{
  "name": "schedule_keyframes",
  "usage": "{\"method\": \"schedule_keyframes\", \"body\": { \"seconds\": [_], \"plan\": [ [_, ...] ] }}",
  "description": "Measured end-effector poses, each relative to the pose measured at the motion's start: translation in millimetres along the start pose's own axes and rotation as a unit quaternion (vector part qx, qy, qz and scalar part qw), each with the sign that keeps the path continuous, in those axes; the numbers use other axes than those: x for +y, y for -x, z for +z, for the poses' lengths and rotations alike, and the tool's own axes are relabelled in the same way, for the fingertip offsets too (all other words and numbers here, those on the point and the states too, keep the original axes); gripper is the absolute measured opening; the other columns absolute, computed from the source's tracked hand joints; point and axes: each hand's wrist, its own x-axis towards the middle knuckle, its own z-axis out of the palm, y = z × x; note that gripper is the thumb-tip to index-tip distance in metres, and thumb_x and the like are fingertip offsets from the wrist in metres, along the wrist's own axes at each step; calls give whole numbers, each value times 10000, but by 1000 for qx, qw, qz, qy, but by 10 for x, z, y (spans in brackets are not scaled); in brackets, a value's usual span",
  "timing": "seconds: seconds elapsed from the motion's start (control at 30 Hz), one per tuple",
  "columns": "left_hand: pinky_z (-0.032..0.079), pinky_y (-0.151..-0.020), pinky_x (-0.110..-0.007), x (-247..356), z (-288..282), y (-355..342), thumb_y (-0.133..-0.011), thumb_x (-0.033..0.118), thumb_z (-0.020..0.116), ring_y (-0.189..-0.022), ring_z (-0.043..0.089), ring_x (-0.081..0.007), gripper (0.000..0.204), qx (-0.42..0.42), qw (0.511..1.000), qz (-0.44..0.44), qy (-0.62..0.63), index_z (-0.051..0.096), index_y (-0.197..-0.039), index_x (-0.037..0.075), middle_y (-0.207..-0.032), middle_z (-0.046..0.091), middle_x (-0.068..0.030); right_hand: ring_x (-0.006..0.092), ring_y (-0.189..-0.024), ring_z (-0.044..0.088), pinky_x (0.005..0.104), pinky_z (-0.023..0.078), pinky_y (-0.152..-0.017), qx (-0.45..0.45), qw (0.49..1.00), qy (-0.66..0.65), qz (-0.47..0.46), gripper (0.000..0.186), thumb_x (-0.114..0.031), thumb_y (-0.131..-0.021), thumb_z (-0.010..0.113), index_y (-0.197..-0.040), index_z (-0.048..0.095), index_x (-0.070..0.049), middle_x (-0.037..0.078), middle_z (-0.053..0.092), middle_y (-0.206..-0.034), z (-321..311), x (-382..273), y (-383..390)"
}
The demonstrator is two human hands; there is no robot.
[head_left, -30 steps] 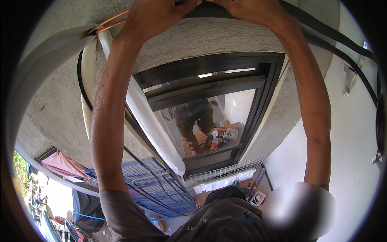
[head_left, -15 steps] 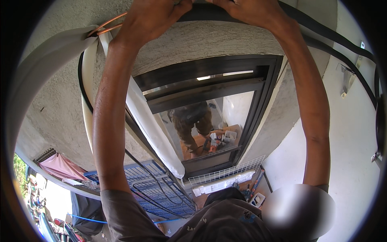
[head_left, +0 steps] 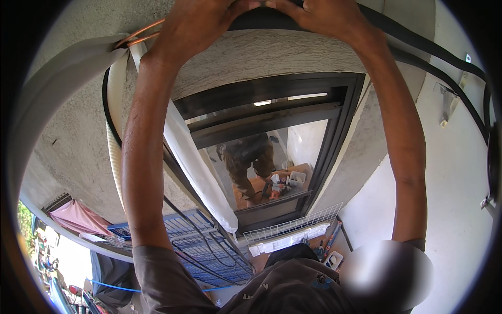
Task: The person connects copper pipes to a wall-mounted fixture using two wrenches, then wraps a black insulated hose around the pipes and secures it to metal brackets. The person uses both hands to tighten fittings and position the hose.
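Note:
Both my arms reach up to a thick black foam pipe insulation tube (head_left: 266, 19) at the top edge. My left hand (head_left: 201, 23) is closed around its left part, and my right hand (head_left: 332, 18) is closed around it farther right. The thumbs point at each other with their tips nearly touching over the tube; the other fingers are mostly out of the picture or hidden. Left of my left hand, two bare copper pipes (head_left: 145, 37) come out of a pale grey wrapped sleeve (head_left: 63, 68).
Below is a dark-framed window (head_left: 272, 110) reflecting a stooped figure and tools. A white wrapped pipe (head_left: 196, 167) hangs beside it. Black lines (head_left: 439, 68) run right, past a metal bracket (head_left: 448, 104). Blue metal grating (head_left: 209, 246) and a white wire rack (head_left: 293, 222) lie lower down.
My thumbs have come down into view and their tips now nearly meet. Both hands stay on the insulation tube.

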Motion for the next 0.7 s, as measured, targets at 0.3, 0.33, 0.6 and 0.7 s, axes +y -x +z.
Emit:
{"method": "schedule_keyframes", "body": {
  "seconds": [0.3, 0.33, 0.6, 0.7],
  "plan": [
    [546, -728, -460, 9, -53, -22, -963, 238, 716, -820, 689, -345, 281, -18, 999, -47, 18, 640, -1079, -6, -1010, 651, -152, 322, -801, 709, 449, 554, -714, -14, 1000, 3, 21, 224, -265, -930, 715, -972, 745, -47, 114, 732, -875, -22, -2, -14],
    [544, -728, -465, 1, -56, -23, -960, 242, 721, -826, 690, -349, 297, -19, 999, -35, 17, 629, -1097, -5, -1006, 652, -154, 322, -803, 709, 449, 554, -716, -20, 999, -2, 27, 224, -265, -928, 716, -972, 746, -47, 113, 732, -879, -24, -1, -15],
    [517, -680, -461, -14, -59, -33, -982, 229, 691, -770, 655, -378, 262, -32, 997, -51, 41, 622, -1073, -6, -944, 644, -184, 309, -808, 714, 441, 556, -713, 7, 1000, 6, 9, 221, -269, -927, 723, -973, 748, -55, 98, 736, -886, -6, 3, -4],
    [521, -687, -452, -39, -82, -48, -980, 257, 690, -780, 661, -369, 309, -10, 1000, -6, 23, 601, -1116, -5, -951, 642, -196, 307, -806, 716, 440, 557, -713, -6, 1000, 5, 15, 222, -271, -926, 725, -973, 748, -55, 100, 736, -881, -11, 2, -11]
  ]
}}
